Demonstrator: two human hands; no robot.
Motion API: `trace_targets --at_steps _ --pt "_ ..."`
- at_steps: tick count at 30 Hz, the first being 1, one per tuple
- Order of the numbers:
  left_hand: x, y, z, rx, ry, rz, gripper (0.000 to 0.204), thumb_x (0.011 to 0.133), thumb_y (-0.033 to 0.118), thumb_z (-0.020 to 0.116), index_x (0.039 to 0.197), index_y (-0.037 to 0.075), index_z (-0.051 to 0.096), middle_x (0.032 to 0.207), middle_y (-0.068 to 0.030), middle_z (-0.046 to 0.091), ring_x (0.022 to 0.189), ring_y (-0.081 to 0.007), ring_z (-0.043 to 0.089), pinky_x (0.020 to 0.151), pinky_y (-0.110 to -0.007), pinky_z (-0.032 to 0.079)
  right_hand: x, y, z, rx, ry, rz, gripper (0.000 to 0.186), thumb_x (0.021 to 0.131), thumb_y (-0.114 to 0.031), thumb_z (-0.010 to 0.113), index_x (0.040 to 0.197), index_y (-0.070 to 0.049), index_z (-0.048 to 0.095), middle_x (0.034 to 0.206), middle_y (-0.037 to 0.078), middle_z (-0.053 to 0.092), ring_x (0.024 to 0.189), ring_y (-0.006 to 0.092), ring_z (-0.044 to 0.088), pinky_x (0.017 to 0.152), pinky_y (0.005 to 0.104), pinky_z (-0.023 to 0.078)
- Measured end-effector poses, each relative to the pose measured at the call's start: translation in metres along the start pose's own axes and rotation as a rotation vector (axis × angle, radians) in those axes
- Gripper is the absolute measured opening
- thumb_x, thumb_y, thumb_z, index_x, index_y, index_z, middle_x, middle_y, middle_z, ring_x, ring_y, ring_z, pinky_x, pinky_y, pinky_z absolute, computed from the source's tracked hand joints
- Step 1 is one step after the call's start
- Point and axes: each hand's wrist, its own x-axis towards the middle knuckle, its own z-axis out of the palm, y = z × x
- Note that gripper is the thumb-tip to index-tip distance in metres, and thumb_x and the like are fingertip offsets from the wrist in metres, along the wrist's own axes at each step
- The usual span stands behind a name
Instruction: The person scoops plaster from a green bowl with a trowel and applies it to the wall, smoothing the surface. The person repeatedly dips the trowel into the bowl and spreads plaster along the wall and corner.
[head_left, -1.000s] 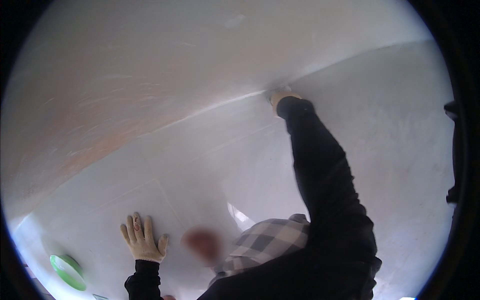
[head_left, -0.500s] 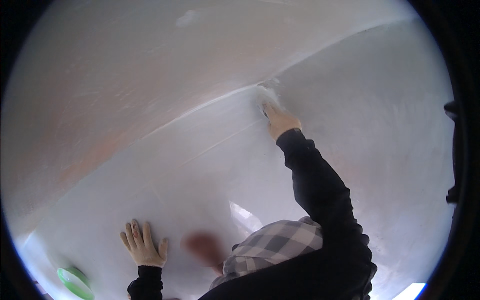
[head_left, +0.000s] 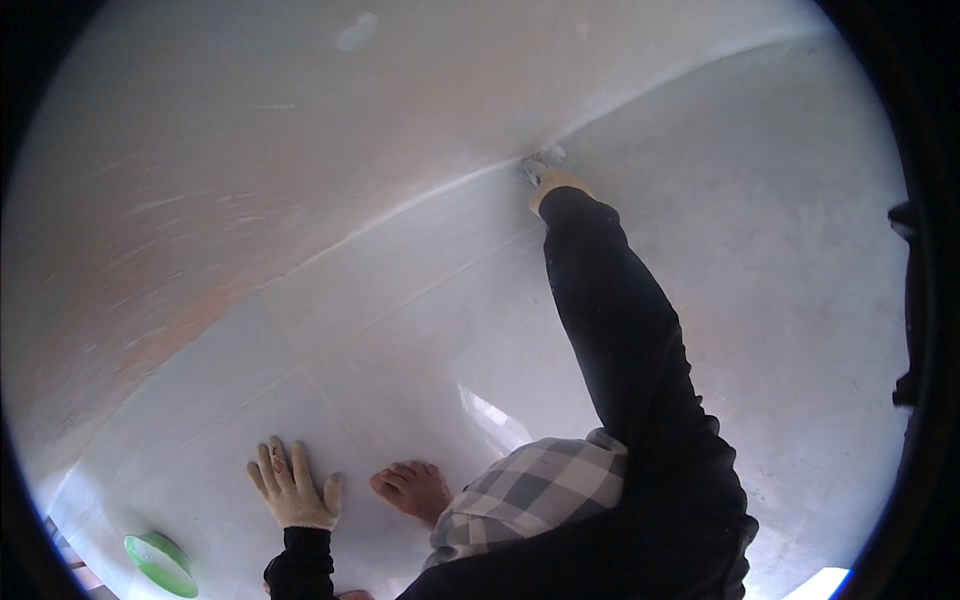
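My left hand (head_left: 292,495), in a cream knitted glove with a dark stain on a finger, lies on the pale tiled floor (head_left: 420,370) with its fingers spread. It holds nothing. My right arm reaches far forward, and my gloved right hand (head_left: 558,184) is closed low at the joint where the floor meets the wall (head_left: 300,140). Something small and greyish shows at its fingertips, too little of it to name. A whitish smear (head_left: 550,155) of crumbly material sits at the joint beside those fingers.
A green bowl (head_left: 162,566) with a pale inside stands on the floor at the lower left. My bare foot (head_left: 415,490) is planted right of my left hand, beside my checked trouser leg (head_left: 540,490). Scratches and reddish patches mark the wall.
My right hand has moved forward, up to the floor-wall joint. My bare foot, blurred before, is now sharp. My left hand stays flat on the floor; the view has shifted slightly.
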Motion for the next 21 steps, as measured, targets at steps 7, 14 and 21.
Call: trace_targets --at_steps 7,14,21 --pt "-0.008 -0.005 0.011 -0.025 -0.010 -0.012 0.071 0.091 0.051 0.054 0.139 0.001 0.047 0.147 -0.0296 0.041 0.142 -0.0495 0.030 0.116 -0.067 0.015 -0.077 0.027 0.018 -0.004 -0.029 0.060 0.049 0.080 -0.026 0.065 0.124 -0.006 0.065 0.112 0.022 0.070 0.108 0.0383 0.065 0.096 0.0456 0.051" --pt "-0.020 -0.013 0.008 -0.019 -0.011 -0.048 0.070 0.089 0.055 0.056 0.135 0.002 0.051 0.144 -0.0293 0.044 0.139 -0.0498 0.033 0.114 -0.067 0.018 -0.145 -0.023 0.041 -0.055 -0.246 -0.142 0.042 0.087 -0.034 0.059 0.121 -0.011 0.067 0.111 0.021 0.070 0.106 0.0385 0.066 0.093 0.0485 0.051" --pt "-0.024 -0.005 0.010 -0.014 -0.022 -0.036 0.072 0.087 0.052 0.056 0.136 0.000 0.049 0.146 -0.0295 0.041 0.140 -0.0501 0.032 0.115 -0.067 0.017 -0.090 -0.015 0.065 1.253 -0.067 0.130 0.053 0.091 -0.027 0.053 0.138 -0.003 0.047 0.095 0.020 0.072 0.071 0.0322 0.069 0.061 0.0437 0.054"
